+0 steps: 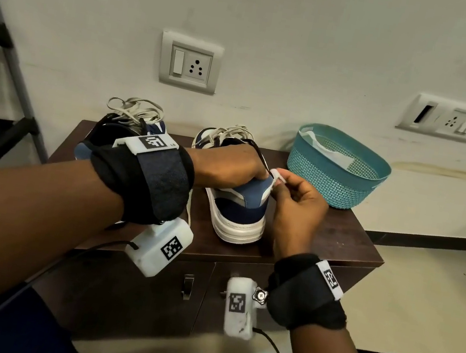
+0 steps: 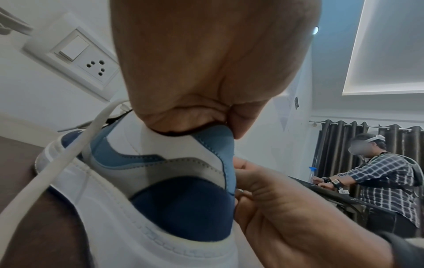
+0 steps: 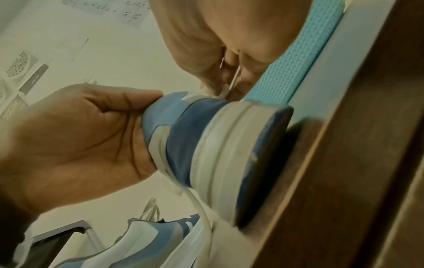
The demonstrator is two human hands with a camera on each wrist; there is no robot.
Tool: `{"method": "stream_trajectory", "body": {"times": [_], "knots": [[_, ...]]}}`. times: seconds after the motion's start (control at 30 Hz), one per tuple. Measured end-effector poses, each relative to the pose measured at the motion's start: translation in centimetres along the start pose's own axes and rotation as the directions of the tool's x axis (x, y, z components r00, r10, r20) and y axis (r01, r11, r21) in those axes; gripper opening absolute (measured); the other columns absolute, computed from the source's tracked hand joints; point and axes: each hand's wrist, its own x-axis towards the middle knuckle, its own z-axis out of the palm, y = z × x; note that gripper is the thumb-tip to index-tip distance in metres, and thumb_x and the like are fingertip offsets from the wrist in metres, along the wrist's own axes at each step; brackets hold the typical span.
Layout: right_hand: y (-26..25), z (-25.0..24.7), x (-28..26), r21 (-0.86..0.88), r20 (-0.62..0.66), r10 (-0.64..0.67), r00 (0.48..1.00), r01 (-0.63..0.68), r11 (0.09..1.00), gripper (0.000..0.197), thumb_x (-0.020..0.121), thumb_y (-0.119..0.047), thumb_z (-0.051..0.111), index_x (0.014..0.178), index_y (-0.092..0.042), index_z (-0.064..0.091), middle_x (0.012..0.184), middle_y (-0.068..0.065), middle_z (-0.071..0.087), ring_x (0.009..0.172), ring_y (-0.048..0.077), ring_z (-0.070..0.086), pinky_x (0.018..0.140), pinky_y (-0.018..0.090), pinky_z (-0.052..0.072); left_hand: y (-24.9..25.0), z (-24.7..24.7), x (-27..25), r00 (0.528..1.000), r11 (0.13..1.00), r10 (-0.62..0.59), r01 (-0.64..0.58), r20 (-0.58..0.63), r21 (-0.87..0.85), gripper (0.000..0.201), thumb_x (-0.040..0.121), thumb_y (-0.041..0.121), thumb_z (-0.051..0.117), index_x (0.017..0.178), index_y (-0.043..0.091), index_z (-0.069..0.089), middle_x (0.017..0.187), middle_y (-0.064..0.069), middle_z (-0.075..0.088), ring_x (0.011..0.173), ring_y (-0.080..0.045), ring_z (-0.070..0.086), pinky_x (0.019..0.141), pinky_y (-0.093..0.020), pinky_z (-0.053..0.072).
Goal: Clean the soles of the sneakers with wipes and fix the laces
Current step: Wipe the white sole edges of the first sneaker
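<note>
Two blue-and-white sneakers stand on the brown cabinet top (image 1: pixel 337 241). My left hand (image 1: pixel 252 168) grips the heel collar of the right sneaker (image 1: pixel 239 207), fingers inside it and thumb on the outside. My right hand (image 1: pixel 281 182) pinches a small white wipe (image 1: pixel 278 176) against the top of that heel. In the right wrist view the wipe (image 3: pixel 223 90) touches the heel (image 3: pixel 195 136), which my left hand (image 3: pixel 80 136) holds. A loose white lace (image 2: pixel 57 163) trails over the sneaker's side (image 2: pixel 160 181). The left sneaker (image 1: pixel 143 119) sits behind my left wrist, its laces untied.
A teal plastic basket (image 1: pixel 343 187) with white wipes in it stands at the back right of the cabinet, close to my right hand. Wall sockets (image 1: pixel 189 62) are behind the shoes. A dark rack (image 1: pixel 0 78) is at the left. Another person (image 2: pixel 385 181) works in the background.
</note>
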Motion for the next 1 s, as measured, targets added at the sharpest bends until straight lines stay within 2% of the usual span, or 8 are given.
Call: {"method": "stream_trajectory", "body": {"times": [0.13, 0.27, 0.37, 0.43, 0.5, 0.63, 0.87, 1.0], "knots": [[-0.1, -0.9, -2.6, -0.082, -0.015, -0.150, 0.989, 0.149, 0.986, 0.030, 0.087, 0.009, 0.066, 0.092, -0.019, 0.074, 0.091, -0.001, 0.074, 0.089, 0.009, 0.071, 0.079, 0.021, 0.054, -0.1, 0.0, 0.2, 0.999, 0.998, 0.047, -0.047, -0.004, 0.046, 0.040, 0.100, -0.002, 0.046, 0.063, 0.011, 0.040, 0.066, 0.001, 0.044, 0.056, -0.002, 0.045, 0.059, -0.010, 0.034], [-0.1, -2.1, -5.1, -0.164, 0.116, -0.437, 0.892, 0.451, 0.877, 0.029, 0.085, 0.016, 0.063, 0.097, -0.007, 0.076, 0.099, 0.006, 0.072, 0.097, 0.019, 0.069, 0.089, 0.030, 0.055, -0.1, 0.0, 0.6, 0.997, 0.990, 0.079, -0.080, 0.015, 0.117, 0.042, 0.099, -0.003, 0.047, 0.062, 0.018, 0.045, 0.069, -0.002, 0.049, 0.059, -0.003, 0.042, 0.061, -0.015, 0.034], [0.8, -1.7, -2.9, -0.146, 0.025, -0.328, 0.944, 0.328, 0.933, 0.031, 0.086, 0.009, 0.068, 0.095, -0.019, 0.076, 0.097, 0.004, 0.074, 0.095, 0.016, 0.070, 0.089, 0.037, 0.057, 0.0, 0.1, 0.3, 0.997, 0.989, 0.076, -0.077, 0.007, 0.128, 0.042, 0.100, -0.002, 0.045, 0.062, 0.016, 0.046, 0.063, 0.006, 0.044, 0.059, -0.004, 0.040, 0.060, -0.010, 0.033], [1.1, -1.4, -2.1, -0.120, -0.025, -0.219, 0.975, 0.215, 0.969, 0.033, 0.086, 0.007, 0.068, 0.092, -0.025, 0.074, 0.097, 0.003, 0.075, 0.095, 0.015, 0.071, 0.091, 0.039, 0.058, -0.2, 0.2, 0.2, 0.999, 0.993, 0.046, -0.045, -0.005, 0.105, 0.035, 0.101, -0.003, 0.045, 0.067, 0.005, 0.050, 0.066, -0.003, 0.046, 0.062, -0.012, 0.041, 0.059, -0.013, 0.031], [0.8, -1.3, -2.9, -0.141, -0.009, -0.277, 0.961, 0.273, 0.952, 0.032, 0.086, 0.010, 0.066, 0.095, -0.020, 0.075, 0.098, 0.004, 0.073, 0.096, 0.015, 0.070, 0.090, 0.035, 0.057, -0.3, 0.1, 0.1, 0.999, 0.997, 0.048, -0.048, 0.000, 0.063, 0.026, 0.101, 0.002, 0.047, 0.077, -0.001, 0.057, 0.081, -0.018, 0.051, 0.073, -0.016, 0.045, 0.060, -0.016, 0.032], [0.3, -2.0, -5.7, -0.176, 0.090, -0.440, 0.894, 0.449, 0.876, 0.028, 0.085, 0.017, 0.063, 0.097, -0.005, 0.075, 0.100, 0.008, 0.070, 0.098, 0.018, 0.068, 0.089, 0.025, 0.052, -0.6, 0.1, 0.0, 1.000, 1.000, 0.017, -0.017, -0.025, 0.008, 0.011, 0.104, 0.016, 0.048, 0.100, 0.013, 0.057, 0.105, -0.011, 0.052, 0.099, -0.019, 0.046, 0.068, -0.010, 0.032], [0.3, -0.2, -0.1, 0.055, -0.007, -0.027, 1.000, 0.028, 0.998, 0.031, 0.088, 0.009, 0.065, 0.087, -0.020, 0.075, 0.088, -0.001, 0.076, 0.087, 0.012, 0.072, 0.083, 0.028, 0.056, 0.3, 0.0, -0.2, 1.000, 1.000, 0.005, -0.005, 0.004, -0.019, 0.044, 0.101, 0.000, 0.045, 0.062, 0.020, 0.042, 0.067, 0.004, 0.042, 0.063, -0.009, 0.040, 0.061, -0.014, 0.033], [0.0, -0.7, -1.6, 0.017, 0.006, -0.103, 0.995, 0.103, 0.995, 0.032, 0.087, 0.011, 0.065, 0.088, -0.020, 0.074, 0.088, -0.003, 0.075, 0.086, 0.005, 0.071, 0.079, 0.017, 0.053, 0.3, 0.0, 0.0, 1.000, 1.000, -0.015, 0.015, 0.011, 0.009, 0.042, 0.101, 0.000, 0.045, 0.062, 0.016, 0.042, 0.066, 0.000, 0.042, 0.055, -0.001, 0.042, 0.057, -0.015, 0.032]]}}
